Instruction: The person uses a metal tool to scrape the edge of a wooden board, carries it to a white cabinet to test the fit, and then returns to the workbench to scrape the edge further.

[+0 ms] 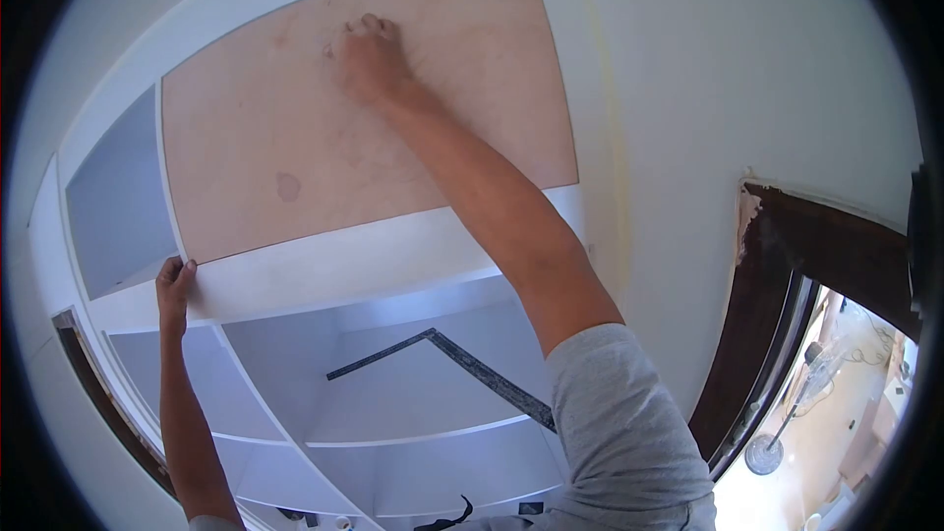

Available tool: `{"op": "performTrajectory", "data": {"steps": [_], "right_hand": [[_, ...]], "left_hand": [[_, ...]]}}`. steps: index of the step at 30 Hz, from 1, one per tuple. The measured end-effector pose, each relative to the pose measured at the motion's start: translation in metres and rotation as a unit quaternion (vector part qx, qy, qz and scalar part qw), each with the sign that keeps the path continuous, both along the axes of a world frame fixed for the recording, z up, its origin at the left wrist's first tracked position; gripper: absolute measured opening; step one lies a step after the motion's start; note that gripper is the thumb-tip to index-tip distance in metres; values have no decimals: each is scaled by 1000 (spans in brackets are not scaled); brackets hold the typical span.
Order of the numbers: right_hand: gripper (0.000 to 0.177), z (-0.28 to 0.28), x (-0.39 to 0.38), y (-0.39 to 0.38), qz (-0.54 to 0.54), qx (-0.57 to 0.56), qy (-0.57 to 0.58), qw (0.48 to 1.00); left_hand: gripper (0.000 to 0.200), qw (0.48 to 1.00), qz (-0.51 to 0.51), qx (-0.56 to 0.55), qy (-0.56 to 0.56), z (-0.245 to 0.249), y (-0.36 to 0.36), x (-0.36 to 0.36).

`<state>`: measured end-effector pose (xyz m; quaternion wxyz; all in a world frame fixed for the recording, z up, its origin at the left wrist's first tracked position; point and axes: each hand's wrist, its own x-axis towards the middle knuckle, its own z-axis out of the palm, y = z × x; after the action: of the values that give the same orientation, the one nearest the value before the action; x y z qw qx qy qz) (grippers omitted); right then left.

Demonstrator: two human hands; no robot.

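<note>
A large pinkish-brown wooden panel [472, 88] fills the upper opening of a white built-in cabinet [393, 256]. My right hand [372, 54] is closed in a fist against the upper middle of this panel, with the arm stretched up across it. Nothing shows in its curled fingers. At the panel's lower left corner, my left hand [175, 285] is closed around the narrow white cabinet divider [169, 177]. The thumb lies by the panel's corner, and the other fingers are partly hidden on the side of the open grey-blue compartment [123, 202].
Below are white shelves [423, 431], with a dark speckled angled strip [472, 364] in one bay. Small items lie at the bottom edge, partly cut off. On the right, a dark door frame [752, 305] opens to a bright room with a standing fan [765, 452].
</note>
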<state>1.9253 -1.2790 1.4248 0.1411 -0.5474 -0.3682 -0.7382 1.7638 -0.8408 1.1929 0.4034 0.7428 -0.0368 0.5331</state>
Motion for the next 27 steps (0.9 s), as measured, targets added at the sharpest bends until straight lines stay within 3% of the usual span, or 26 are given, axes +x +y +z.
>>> {"op": "performTrajectory", "data": {"steps": [2, 5, 9, 15, 16, 17, 18, 19, 20, 21, 22, 27], "right_hand": [[37, 2, -6, 0, -9, -14, 52, 999], [37, 1, -4, 1, -50, -3, 23, 998], [37, 2, -7, 1, 4, -18, 53, 998], [26, 13, 36, 11, -18, 23, -49, 998], [26, 24, 68, 21, -109, -13, 4, 994], [21, 1, 19, -2, 71, 2, 24, 997], [19, 6, 23, 0, 83, -24, -19, 996], [19, 11, 28, 2, 94, -50, -61, 992], [19, 1, -11, 4, 41, 1, -77, 996], [20, 7, 0, 7, 9, 24, -101, 995], [20, 8, -5, 10, 15, 28, -87, 996], [16, 2, -9, 10, 14, 5, -75, 997]], "left_hand": [[35, 1000, -15, 1, -1, 0, -1, -1], [31, 999, -17, -2, -29, 0, -15, -5], [32, 1000, -9, -7, -28, 1, -20, -7], [28, 998, 49, 22, -17, 3, 4, 14], [28, 997, 66, 29, -2, 3, 33, 23], [28, 997, 61, 44, -10, 1, 46, 28], [30, 997, 66, 24, -37, 3, 7, 9], [34, 995, 40, 25, -89, 1, -9, 0], [37, 994, 81, 42, -61, -1, 6, -1], [38, 990, 123, 23, -59, 0, -16, -16], [41, 996, 49, 11, -74, -2, -4, -8], [43, 991, 52, 23, -119, -4, -4, -3]]}}
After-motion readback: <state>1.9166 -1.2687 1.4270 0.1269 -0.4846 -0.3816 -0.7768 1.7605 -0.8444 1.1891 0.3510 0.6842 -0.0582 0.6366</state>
